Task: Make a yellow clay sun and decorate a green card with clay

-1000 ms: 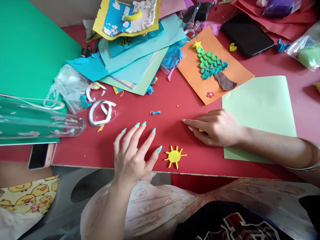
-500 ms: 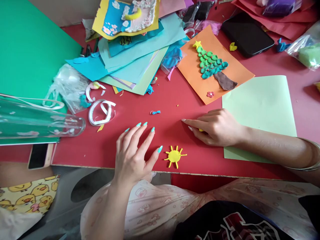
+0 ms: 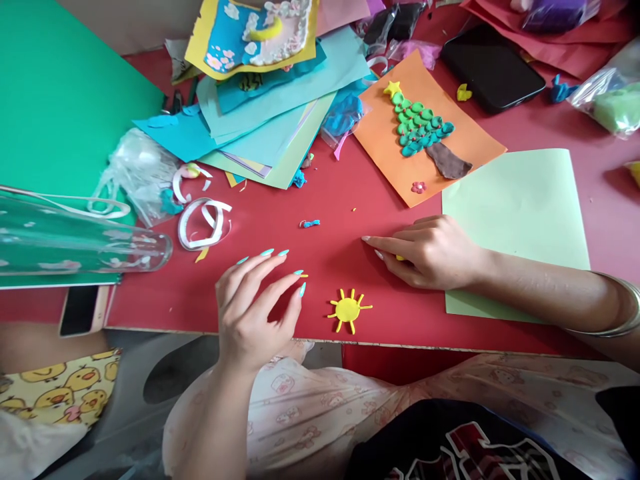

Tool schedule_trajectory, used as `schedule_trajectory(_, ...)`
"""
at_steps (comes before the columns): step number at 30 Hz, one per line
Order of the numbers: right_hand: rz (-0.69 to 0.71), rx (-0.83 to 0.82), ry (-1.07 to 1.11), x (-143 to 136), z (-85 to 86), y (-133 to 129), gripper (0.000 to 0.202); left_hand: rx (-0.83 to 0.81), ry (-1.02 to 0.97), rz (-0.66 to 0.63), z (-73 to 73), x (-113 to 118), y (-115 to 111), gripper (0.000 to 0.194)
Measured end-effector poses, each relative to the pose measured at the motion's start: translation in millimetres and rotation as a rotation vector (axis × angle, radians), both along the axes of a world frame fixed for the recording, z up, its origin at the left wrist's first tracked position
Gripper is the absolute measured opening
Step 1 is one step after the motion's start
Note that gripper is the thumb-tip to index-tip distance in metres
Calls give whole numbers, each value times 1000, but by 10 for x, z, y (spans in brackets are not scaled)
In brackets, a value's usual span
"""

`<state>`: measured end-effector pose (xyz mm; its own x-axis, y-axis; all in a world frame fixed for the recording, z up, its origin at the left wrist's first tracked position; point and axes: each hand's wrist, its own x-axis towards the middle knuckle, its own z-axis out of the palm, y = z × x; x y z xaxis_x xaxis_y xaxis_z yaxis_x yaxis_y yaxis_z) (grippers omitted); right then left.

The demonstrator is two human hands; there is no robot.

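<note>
A yellow clay sun with thin rays lies flat near the table's front edge. To its left, my left hand hovers low with its fingers spread. A thin yellow clay strip is at my left index fingertip, with the thumb tip just below and apart from it. My right hand rests on the table, its index finger stretched out and the other fingers curled over a yellow clay piece, mostly hidden. Under my right forearm lies a pale green sheet.
An orange card with a clay tree lies behind my right hand. Beyond are a black phone and stacked papers. White strips, a clear bottle and a green board are at the left. A blue clay bit lies mid-table.
My left hand has shifted left and its index finger and thumb have drawn closer together. The thin yellow strip now shows at the index fingertip. My right hand has stayed in place.
</note>
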<state>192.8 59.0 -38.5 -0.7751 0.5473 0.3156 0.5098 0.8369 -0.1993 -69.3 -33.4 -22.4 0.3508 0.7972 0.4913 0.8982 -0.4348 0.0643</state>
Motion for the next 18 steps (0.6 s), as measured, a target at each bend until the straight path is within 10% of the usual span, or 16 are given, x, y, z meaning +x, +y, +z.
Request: schedule_trajectory(18,-2,3,11,-3,-3,0,36,-14,-116,-61,139,142,0,23)
